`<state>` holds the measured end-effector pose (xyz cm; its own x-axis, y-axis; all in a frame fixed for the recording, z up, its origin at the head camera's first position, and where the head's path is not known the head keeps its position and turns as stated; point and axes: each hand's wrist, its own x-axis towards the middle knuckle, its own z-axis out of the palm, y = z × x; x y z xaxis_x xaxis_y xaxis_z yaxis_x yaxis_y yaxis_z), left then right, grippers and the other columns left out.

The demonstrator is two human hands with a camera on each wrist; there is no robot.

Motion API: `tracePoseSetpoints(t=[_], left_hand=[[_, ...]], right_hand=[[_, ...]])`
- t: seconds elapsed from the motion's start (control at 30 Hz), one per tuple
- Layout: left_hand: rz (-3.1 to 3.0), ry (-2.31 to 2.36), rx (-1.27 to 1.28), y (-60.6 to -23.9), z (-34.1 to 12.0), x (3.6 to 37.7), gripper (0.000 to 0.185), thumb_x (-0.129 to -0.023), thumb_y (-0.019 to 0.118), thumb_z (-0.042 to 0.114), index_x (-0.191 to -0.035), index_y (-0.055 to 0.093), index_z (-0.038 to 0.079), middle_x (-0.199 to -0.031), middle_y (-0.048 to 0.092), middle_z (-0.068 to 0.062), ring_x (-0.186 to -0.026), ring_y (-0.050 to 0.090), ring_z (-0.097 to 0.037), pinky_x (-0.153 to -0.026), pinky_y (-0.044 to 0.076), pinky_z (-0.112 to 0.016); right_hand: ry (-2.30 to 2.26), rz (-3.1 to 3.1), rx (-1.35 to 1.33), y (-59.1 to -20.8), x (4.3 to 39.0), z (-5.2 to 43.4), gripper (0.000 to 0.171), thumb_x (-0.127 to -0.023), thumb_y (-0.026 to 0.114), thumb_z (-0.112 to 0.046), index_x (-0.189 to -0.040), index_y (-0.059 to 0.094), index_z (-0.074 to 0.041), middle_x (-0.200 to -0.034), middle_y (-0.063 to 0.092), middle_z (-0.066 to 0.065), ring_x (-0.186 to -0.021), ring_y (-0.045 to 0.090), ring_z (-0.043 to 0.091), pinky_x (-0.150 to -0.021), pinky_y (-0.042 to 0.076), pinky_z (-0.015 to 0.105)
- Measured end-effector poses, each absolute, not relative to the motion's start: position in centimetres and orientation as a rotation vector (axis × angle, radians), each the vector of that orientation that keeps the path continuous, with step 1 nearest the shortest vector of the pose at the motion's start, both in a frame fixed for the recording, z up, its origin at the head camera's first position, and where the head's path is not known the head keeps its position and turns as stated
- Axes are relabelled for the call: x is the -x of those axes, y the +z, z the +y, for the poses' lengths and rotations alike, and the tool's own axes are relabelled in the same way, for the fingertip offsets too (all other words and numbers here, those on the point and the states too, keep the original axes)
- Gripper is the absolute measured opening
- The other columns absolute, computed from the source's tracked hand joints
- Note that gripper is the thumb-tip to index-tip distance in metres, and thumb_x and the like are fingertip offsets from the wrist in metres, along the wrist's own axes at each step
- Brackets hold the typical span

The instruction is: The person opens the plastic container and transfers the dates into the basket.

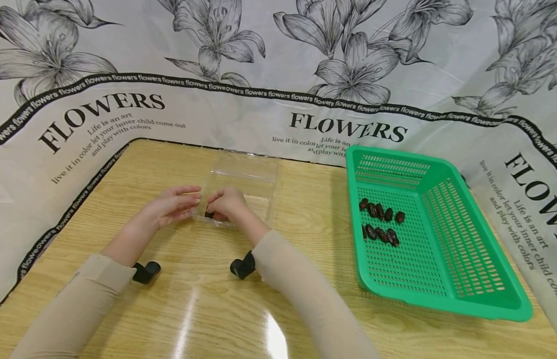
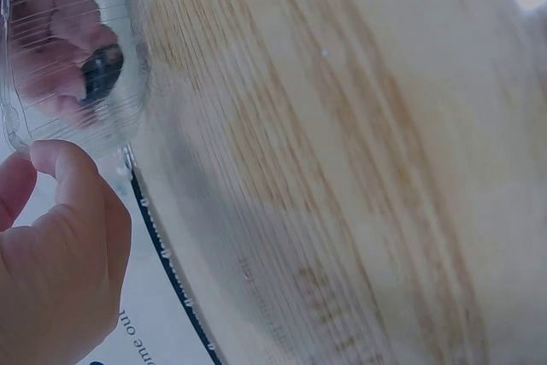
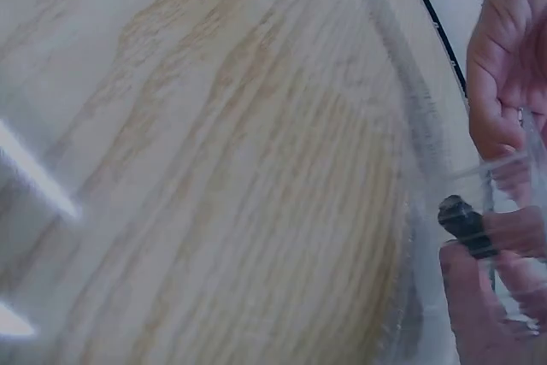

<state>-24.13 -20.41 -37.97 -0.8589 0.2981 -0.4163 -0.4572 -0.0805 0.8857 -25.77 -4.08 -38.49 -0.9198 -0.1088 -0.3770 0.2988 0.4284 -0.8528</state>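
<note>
A clear plastic box [image 1: 244, 172] with a hinged lid lies open on the wooden table. My right hand [image 1: 230, 203] reaches down inside it and pinches a dark, wrinkled date [image 3: 462, 218] between thumb and fingertips. Through the ridged plastic wall, the left wrist view shows the same date [image 2: 103, 73] near the box's end. On the box's left side, my left hand [image 1: 174, 205] pinches the rim at a corner with thumb and forefinger.
At the right stands a green perforated basket [image 1: 440, 299]; two short rows of dates [image 1: 380, 212] lie along its left side. A white cloth printed with flowers [image 1: 242, 109] hangs behind and beside the table [image 1: 305, 214].
</note>
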Motion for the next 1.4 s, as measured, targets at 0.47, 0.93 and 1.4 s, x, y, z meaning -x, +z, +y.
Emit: tracePoseSetpoints(t=[0.47, 0.93, 1.4], left_hand=[[1.682, 1.992, 0.206, -37.4, -20.3, 24.1, 0.058, -0.094, 0.051, 0.001, -0.144, 0.023, -0.004, -0.088, 0.063, 0.007, -0.078, 0.059, -0.004, -0.065, 0.050, -0.015], [1.671, 1.988, 0.183, -37.5, -20.4, 23.8, 0.061, -0.093, 0.054, 0.003, -0.144, 0.022, -0.004, -0.094, 0.062, 0.005, -0.080, 0.059, -0.005, -0.067, 0.051, -0.015], [1.636, 2.011, 0.168, -37.5, -20.4, 23.8, 0.063, -0.093, 0.055, 0.002, -0.145, 0.020, -0.004, -0.091, 0.065, 0.006, -0.080, 0.060, -0.005, -0.068, 0.051, -0.015]], right_hand=[[-1.614, 2.122, 0.006, -32.9, 26.7, -0.5, 0.031, -0.084, 0.065, 0.003, -0.115, 0.062, 0.004, -0.100, 0.065, 0.019, -0.061, 0.058, 0.013, -0.087, 0.050, 0.043], [-1.707, 2.021, 0.027, -26.4, 26.4, 4.9, 0.034, -0.086, 0.062, 0.005, -0.119, 0.060, 0.002, -0.106, 0.063, 0.018, -0.071, 0.064, 0.017, -0.063, 0.055, 0.024], [-1.722, 2.091, 0.002, -23.2, 24.9, 16.0, 0.040, -0.087, 0.059, 0.006, -0.126, 0.050, 0.007, -0.088, 0.067, 0.006, -0.076, 0.067, 0.017, -0.072, 0.055, 0.027]])
